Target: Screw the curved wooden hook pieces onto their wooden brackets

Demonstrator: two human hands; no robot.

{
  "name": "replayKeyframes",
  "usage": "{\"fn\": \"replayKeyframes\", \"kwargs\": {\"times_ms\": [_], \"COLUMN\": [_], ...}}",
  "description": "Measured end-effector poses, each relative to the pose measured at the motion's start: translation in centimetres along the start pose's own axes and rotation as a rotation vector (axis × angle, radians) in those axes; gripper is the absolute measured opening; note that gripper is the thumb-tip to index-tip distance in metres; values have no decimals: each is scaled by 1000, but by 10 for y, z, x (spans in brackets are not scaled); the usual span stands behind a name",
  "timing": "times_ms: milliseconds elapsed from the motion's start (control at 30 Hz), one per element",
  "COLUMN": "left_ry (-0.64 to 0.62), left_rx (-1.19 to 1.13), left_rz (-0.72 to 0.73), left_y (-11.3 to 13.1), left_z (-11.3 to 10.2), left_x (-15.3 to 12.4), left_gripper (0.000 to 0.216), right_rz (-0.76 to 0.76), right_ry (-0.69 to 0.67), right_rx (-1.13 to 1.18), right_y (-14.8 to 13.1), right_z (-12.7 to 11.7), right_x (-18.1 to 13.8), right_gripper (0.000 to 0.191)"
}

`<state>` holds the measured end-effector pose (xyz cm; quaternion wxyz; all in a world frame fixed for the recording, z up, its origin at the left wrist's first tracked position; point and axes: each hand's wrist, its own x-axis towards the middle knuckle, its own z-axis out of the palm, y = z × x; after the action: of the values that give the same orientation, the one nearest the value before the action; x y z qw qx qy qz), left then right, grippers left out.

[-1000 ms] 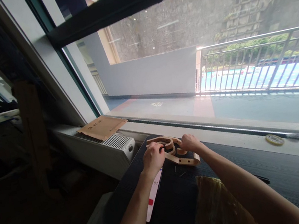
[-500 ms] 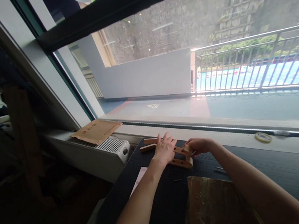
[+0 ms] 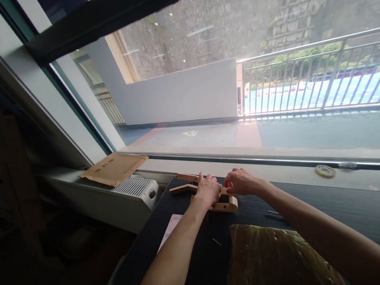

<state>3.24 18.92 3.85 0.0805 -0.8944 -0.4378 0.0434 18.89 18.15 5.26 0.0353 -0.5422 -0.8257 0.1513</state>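
Several light wooden pieces (image 3: 182,184) lie joined together at the far edge of a black table (image 3: 371,224) by the window. My left hand (image 3: 207,191) rests on top of them with its fingers curled over the wood. My right hand (image 3: 241,183) is closed in a pinch against the right end of the assembly, beside a rounded wooden end (image 3: 230,204). What its fingertips grip is too small to make out. A small dark screw (image 3: 216,241) lies loose on the table nearer to me.
A crinkled yellowish plastic bag (image 3: 276,264) lies near me on the table. A white card (image 3: 168,230) sits at the table's left edge. A white radiator (image 3: 136,190) with a cardboard envelope (image 3: 114,169) on it stands left. A tape roll (image 3: 324,170) is on the sill.
My left hand went from flat and spread on the wood to curled over it. My right hand moved up to the right end in a pinch. The view shifted left.
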Motion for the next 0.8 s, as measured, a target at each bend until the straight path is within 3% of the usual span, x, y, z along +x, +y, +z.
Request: {"fn": "replayKeyframes", "kwargs": {"times_ms": [300, 600, 800], "left_ry": [-16, 3, -10], "left_rx": [-28, -69, -82], "left_rz": [-30, -64, -79], "left_y": [-6, -8, -11], "left_z": [-1, -1, 0], "left_x": [6, 10, 8], "left_gripper": [15, 16, 25], "right_rz": [-25, -147, -204], "right_ry": [29, 134, 163], "right_rx": [-254, -195, -164], "right_y": [-9, -14, -10], "right_z": [11, 1, 15], "right_x": [15, 13, 18], "right_gripper": [32, 14, 16]}}
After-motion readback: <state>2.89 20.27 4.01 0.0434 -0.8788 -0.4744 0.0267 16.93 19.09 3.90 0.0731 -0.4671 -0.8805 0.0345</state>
